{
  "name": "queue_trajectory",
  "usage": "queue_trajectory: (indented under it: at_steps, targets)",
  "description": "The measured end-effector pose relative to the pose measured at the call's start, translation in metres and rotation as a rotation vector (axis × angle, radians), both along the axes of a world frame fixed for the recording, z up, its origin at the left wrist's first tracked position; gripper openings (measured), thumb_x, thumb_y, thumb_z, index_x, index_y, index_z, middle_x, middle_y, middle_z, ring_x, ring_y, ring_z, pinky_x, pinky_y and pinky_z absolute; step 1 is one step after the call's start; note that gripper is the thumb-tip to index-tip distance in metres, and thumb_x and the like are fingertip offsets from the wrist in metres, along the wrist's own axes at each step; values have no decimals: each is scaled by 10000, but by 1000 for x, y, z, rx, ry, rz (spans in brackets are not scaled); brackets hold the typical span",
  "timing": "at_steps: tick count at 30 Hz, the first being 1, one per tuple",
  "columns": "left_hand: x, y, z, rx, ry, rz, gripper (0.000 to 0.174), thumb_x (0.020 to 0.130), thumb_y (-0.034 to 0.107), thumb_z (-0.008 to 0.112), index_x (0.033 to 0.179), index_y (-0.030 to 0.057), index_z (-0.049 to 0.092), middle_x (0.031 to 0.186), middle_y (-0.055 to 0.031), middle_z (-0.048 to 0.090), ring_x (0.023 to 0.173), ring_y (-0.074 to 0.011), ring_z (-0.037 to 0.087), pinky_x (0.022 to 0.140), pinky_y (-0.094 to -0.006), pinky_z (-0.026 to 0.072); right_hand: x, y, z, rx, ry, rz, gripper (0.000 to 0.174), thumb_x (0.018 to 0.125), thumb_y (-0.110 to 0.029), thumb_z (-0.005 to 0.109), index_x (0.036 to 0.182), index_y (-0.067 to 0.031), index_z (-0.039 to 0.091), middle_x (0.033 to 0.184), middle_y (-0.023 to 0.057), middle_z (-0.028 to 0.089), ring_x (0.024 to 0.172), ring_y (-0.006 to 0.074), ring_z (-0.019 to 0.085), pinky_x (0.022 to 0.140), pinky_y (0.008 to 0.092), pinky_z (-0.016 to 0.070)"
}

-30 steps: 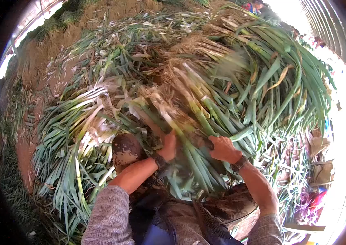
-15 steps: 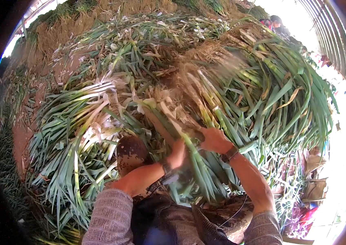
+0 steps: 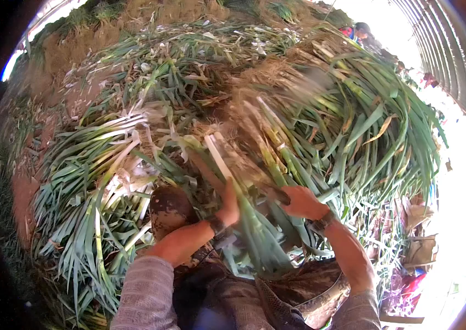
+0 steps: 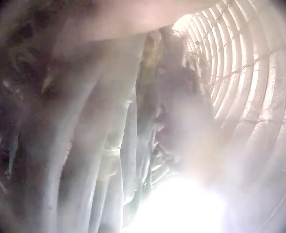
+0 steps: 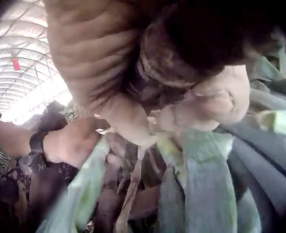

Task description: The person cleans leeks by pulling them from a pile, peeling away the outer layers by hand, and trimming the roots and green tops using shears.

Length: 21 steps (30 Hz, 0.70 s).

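A leek with a bare white stem is gripped by the left hand, its green leaves fanning toward the person's lap. Just right of it, the right hand curls round a dark handle. In the right wrist view, the right hand is wrapped round the thick dark handle, with leaf pieces hanging below its fingers; the left hand is beside them. Blurred leaves fill much of the left wrist view, below a blurred part of the left hand.
Leeks with white stems lie at the left. A large heap of rooted leeks spreads at the right. Loose leaves and soil cover the ground beyond. The person's knee is beside the left hand; another person is far back.
The right hand has moved right and slightly down, away from the left hand. The left hand has shifted a little left with the leek, whose stem shows more white.
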<state>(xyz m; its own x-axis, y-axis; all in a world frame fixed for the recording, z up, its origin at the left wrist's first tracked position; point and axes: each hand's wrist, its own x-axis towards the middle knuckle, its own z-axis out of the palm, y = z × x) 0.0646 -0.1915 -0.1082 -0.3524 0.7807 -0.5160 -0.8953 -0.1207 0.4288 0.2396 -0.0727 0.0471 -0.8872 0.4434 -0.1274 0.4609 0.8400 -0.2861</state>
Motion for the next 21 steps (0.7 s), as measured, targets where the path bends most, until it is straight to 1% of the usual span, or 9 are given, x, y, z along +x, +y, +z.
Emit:
queue_trajectory:
  at_steps: [2, 4, 7, 8, 12, 15, 18, 19, 21]
  targets:
    - [-8, -6, 35, 57, 13, 8, 464, 967, 576, 449, 1030, 128, 554, 867, -32, 592, 749, -181, 595, 680, -361, 522, 15, -3, 5, 70, 63, 7, 384, 774, -293, 672, 1080, -64, 637, 825, 192, 662, 804, 407, 634, 706, 483, 501]
    - [-19, 4, 43, 72, 140, 136, 481, 947, 615, 449, 959, 142, 540, 759, -8, 539, 664, -152, 547, 573, -340, 480, 24, -20, 30, -102, -69, -123, 434, 801, -285, 662, 1194, -105, 614, 986, 200, 680, 918, 384, 654, 797, 469, 522]
    - [-49, -1, 65, 261, 72, 70, 457, 950, 591, 457, 928, 139, 524, 720, -2, 512, 656, -150, 531, 558, -361, 463, 49, -29, 28, -175, -72, -157, 404, 793, -218, 673, 1162, -63, 618, 955, 212, 679, 894, 380, 660, 788, 453, 523]
    - [-57, 2, 69, 259, 78, 70, 457, 950, 591, 457, 928, 139, 524, 720, -2, 512, 656, -150, 531, 558, -361, 463, 62, -31, 17, -117, 61, -110, 370, 779, -186, 685, 1116, -46, 629, 928, 213, 678, 865, 380, 659, 764, 453, 525]
    - [-72, 10, 75, 191, 108, 251, 411, 977, 523, 425, 902, 128, 508, 708, 4, 506, 675, -157, 532, 565, -369, 450, 85, -48, 15, -85, 218, 17, 342, 775, -217, 723, 1058, -41, 646, 841, 187, 674, 770, 379, 651, 668, 440, 517]
    - [-80, 18, 79, 101, 143, 324, 406, 998, 486, 371, 870, 122, 497, 702, 9, 489, 642, -151, 481, 551, -344, 419, 86, -52, 10, -72, 124, -63, 376, 756, -216, 742, 1070, -39, 637, 859, 188, 678, 789, 374, 655, 679, 443, 524]
    - [-65, 3, 94, 440, 169, -150, 437, 1016, 467, 275, 824, 142, 494, 638, 33, 419, 591, -131, 407, 512, -297, 399, 79, -48, 6, -6, 252, -98, 415, 747, -214, 746, 1097, -35, 613, 890, 188, 678, 790, 385, 650, 681, 453, 527]
    - [-52, 2, 103, 301, 211, -115, 460, 1021, 482, 267, 789, 151, 488, 595, 43, 390, 541, -127, 388, 457, -285, 357, 75, -46, 7, 6, 273, -108, 415, 747, -214, 746, 1097, -35, 613, 890, 188, 678, 790, 385, 650, 681, 453, 527]
    - [-37, 5, 102, 433, 332, -247, 492, 1017, 514, 280, 740, 154, 470, 560, 39, 372, 494, -128, 371, 428, -292, 348, 66, -43, 8, 76, 376, -85, 434, 750, -207, 737, 1119, -30, 592, 906, 193, 669, 786, 401, 642, 678, 466, 527]
